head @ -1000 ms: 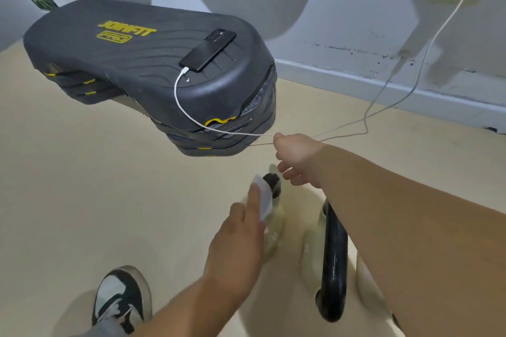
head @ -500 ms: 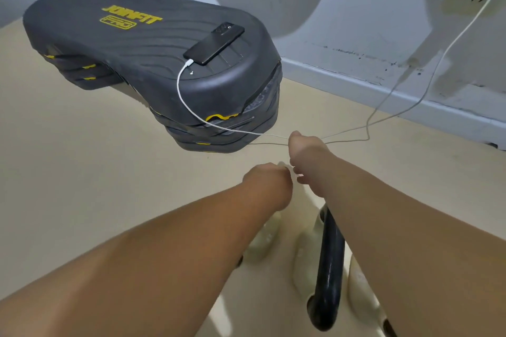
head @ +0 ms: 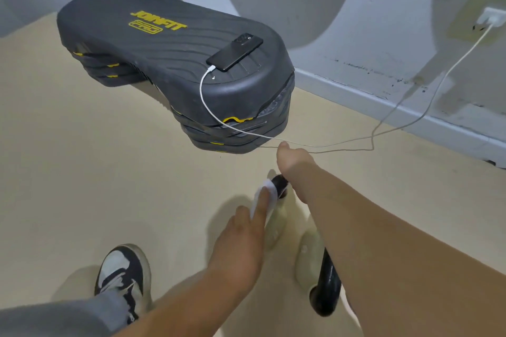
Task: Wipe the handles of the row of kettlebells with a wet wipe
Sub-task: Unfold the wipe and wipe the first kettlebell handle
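Head view. The left hand (head: 241,235) reaches forward from the near edge, its index finger stretched out over a white wet wipe (head: 267,194); the grip pins the wipe under that finger against the left side of a black kettlebell handle (head: 280,185). The handle's top shows just right of the wipe, touching it. The right hand (head: 291,161) comes in from the right on a long bare forearm and lies over the far side of the same handle; its fingers curl downward out of sight, so whether this grip is clenched on the handle cannot be told. Below the handle a pale kettlebell body (head: 275,227) stands on the beige floor (head: 82,172), partly hidden by the left hand. Nearer the camera, a second pale kettlebell (head: 308,257) carries a thick black handle (head: 327,287), half covered by the right forearm.

Far left of the hands, a black stack of step platforms (head: 153,46) with yellow lettering rests on the floor. A dark phone (head: 235,50) lies on the stack's top surface towards the right end. A white cable (head: 208,107) runs from the phone down over the stack's edge, passes just beyond the right hand, and rises to a charger (head: 491,19) in a wall socket at the far right. A black-and-white shoe (head: 123,276) and a grey trouser leg (head: 54,317) occupy the near left corner.
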### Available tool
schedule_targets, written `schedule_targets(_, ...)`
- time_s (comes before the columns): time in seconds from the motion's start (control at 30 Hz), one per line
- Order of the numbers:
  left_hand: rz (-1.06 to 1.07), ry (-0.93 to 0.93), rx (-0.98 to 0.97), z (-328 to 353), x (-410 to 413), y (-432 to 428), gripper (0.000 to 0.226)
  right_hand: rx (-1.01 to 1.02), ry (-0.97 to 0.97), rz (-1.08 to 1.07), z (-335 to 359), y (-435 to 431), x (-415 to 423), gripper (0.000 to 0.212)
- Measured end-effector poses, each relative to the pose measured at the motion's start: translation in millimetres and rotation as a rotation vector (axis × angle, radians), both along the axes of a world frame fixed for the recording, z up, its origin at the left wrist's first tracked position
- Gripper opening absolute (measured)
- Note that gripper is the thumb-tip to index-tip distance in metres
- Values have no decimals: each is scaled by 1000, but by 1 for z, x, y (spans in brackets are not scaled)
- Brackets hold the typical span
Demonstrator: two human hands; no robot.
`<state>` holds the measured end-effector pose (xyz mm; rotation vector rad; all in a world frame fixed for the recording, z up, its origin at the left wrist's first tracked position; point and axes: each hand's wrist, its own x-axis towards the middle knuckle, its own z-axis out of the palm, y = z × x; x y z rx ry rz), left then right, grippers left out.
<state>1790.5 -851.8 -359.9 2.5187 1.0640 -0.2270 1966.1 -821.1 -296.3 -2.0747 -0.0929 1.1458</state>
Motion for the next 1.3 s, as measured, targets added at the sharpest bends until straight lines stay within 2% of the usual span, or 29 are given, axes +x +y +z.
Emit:
schedule_targets(0.1, 34, -68, -27, -15, -29, -14, 99, 13, -97, 1, -4, -13, -19, 55)
schedule_targets(0.17, 28, -18, -12, -13, -23, -9, 102, 58, -145, -22, -9, -25, -27, 49)
schedule_targets(0.33, -14, 106, -93, 15, 42, 25, 91, 149, -157, -137, -20, -47, -35, 37)
schedule_targets(0.43, -18, 203, -133, 20, 73, 37, 100, 218, -168, -162, -12, -52, -35, 32)
schedule_targets(0.6, -14, 52, -29, 8, 29, 5, 98, 251, -220, -142, -13, -49, -40, 20)
schedule_targets(0.67, -106, -48, -97, 14, 5, 0, 95, 258, -222, -114, -15, -48, -50, 33)
schedule_targets(0.73, -170, -275, -256, 29, -13, 13, 79, 249, -282, -56, -16, -46, -62, 42)
schedule_targets(0.8, -30, -398, -292, 36, -27, 35, 69, 192, -419, 103, -21, -46, -77, 47)
schedule_targets(0.9, 284, -396, -170, 31, -43, 58, 55, 66, -773, 464, -44, -50, -109, 46)
schedule_targets(1.0, 401, -420, -306, 19, -49, 66, 55, -11, -938, 662, -71, -53, -141, 56)
schedule_targets(1.07, 458, -416, -337, 7, -52, 70, 51, 4, -927, 605, -81, -52, -140, 53)
schedule_targets(1.13, 475, -414, -365, -3, -50, 73, 46, 61, -871, 453, -81, -45, -122, 52)
schedule_targets(1.2, 469, -396, -423, -11, -44, 76, 45, 64, -663, 291, -72, -30, -95, 49)
schedule_targets(1.3, 476, -388, -487, -21, -33, 81, 46, -11, -294, 93, -67, 2, -46, 22)
